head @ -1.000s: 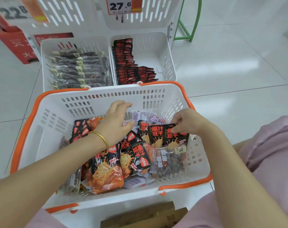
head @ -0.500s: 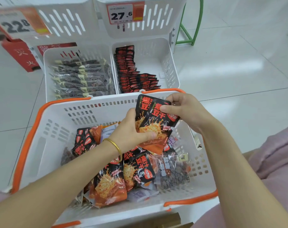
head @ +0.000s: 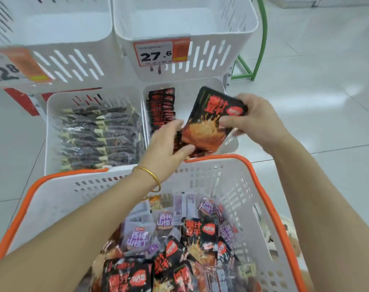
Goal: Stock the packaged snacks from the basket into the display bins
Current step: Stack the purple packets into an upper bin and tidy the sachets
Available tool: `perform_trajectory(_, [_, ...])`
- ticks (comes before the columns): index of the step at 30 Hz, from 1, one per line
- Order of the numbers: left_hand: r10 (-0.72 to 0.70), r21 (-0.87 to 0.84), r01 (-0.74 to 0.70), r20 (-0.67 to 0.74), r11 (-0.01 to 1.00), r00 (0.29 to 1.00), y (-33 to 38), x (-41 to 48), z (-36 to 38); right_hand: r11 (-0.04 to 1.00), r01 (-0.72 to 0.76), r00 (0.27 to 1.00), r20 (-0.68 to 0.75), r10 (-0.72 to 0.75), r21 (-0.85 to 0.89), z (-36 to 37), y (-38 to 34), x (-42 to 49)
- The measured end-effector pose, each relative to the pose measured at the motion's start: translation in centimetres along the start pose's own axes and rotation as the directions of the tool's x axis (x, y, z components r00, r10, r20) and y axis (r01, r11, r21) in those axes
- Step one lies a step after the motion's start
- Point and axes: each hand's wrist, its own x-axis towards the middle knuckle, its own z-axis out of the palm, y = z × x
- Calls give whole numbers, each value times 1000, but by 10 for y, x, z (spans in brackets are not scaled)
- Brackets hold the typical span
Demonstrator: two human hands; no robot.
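Both left hand (head: pixel 164 149) and right hand (head: pixel 258 120) grip a snack packet (head: pixel 209 121) over white-tiled floor (head: pixel 318 85).

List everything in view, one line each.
basket: one, white with orange rim, foreground
black-orange packs: several, loose in the basket
purple packs: several, white-purple, in the basket
held pack: one showing, black-orange, above the lower right bin
lower right bin: one, white, behind the basket
black-red packs: one row, along the lower right bin's left side
lower left bin: one, white, beside it
dark packs: many, clear wrap, filling the lower left bin
upper bins: two, white, top
price tags: two, white-orange, on upper bins' fronts
frame: one, green, top right
bracelet: one, gold, left wrist
left hand: grips held pack's lower edge
right hand: pinches its right edge
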Motion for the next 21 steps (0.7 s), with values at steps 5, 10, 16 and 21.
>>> perform_trajectory(5, [-44, 464, 86, -102, 882, 994, -51, 28, 3, 927, 54, 984, -140, -114, -371, 24, 33, 68])
perform_trajectory(10, [-116, 569, 136, -72, 811, 991, -74, 30, 20, 864, 23, 998, -43, -51, -503, 63, 80, 117])
perform_trajectory(16, [-102, 583, 134, -86, 801, 991, -75, 30, 22, 950, -158, 953, 212, 219, -271, 88, 103, 121])
perform_trajectory(21, [-104, 603, 136, -88, 786, 991, -77, 31, 23, 958, -272, 924, 251, 287, -95, 94, 98, 117])
